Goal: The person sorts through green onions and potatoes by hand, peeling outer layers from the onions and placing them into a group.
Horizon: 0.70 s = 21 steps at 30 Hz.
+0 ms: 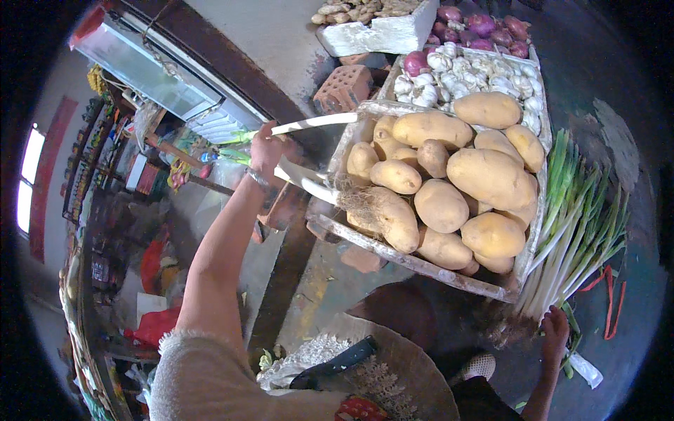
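My left hand (pixel 266 152) is closed round a few long scallions (pixel 305 184), their white stalks and roots reaching over the rim of a crate of potatoes (pixel 445 205). One root end lies on the potatoes. At the lower right, my right hand (pixel 555 326) is at the root end of a large bundle of scallions (pixel 568 226) lying on the floor beside the crate. Its fingers are bent against the white stalks; whether they grip them is partly hidden.
Garlic bulbs (pixel 468 76), red onions (pixel 482 29) and a white foam box of ginger (pixel 379 34) stand beyond the potatoes. Perforated bricks (pixel 345 87) sit beside the crates. A red strap (pixel 611 302) and a shoe (pixel 480 366) are near my right hand. A glass-fronted cabinet (pixel 158 66) stands at upper left.
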Tool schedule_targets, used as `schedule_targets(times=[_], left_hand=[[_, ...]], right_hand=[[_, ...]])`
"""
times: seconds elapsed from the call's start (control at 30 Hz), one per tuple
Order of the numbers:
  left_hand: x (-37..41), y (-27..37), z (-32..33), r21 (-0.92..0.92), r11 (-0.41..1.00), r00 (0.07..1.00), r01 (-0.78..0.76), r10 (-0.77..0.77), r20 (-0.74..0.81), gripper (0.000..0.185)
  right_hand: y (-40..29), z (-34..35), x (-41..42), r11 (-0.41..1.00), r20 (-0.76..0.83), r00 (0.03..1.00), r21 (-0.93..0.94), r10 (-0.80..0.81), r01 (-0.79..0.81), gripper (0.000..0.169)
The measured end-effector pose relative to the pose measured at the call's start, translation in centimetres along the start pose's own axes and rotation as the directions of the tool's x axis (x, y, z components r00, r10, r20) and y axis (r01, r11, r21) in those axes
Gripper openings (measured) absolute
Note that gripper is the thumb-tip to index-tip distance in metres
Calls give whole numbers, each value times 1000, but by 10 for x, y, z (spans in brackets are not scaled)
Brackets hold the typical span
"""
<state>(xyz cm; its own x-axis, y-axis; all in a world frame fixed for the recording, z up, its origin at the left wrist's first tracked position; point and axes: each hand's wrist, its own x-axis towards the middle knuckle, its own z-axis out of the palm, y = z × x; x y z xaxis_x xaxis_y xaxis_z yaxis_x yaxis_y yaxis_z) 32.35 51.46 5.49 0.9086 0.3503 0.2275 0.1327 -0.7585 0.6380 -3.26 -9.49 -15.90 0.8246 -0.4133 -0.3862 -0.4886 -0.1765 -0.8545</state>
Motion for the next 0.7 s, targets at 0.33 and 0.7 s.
schedule_targets(times=[0.33, 0.7], left_hand=[[-92, 5, 25, 100, 751, 728, -653, 585, 357, 53], [-103, 66, 72, -149, 896, 879, -417, 440, 183, 55]], right_hand=[[15, 46, 52, 982, -264, 964, -185, -12, -39, 83], [-3, 1, 37, 997, -136, 991, 79, -15, 26, 54]])
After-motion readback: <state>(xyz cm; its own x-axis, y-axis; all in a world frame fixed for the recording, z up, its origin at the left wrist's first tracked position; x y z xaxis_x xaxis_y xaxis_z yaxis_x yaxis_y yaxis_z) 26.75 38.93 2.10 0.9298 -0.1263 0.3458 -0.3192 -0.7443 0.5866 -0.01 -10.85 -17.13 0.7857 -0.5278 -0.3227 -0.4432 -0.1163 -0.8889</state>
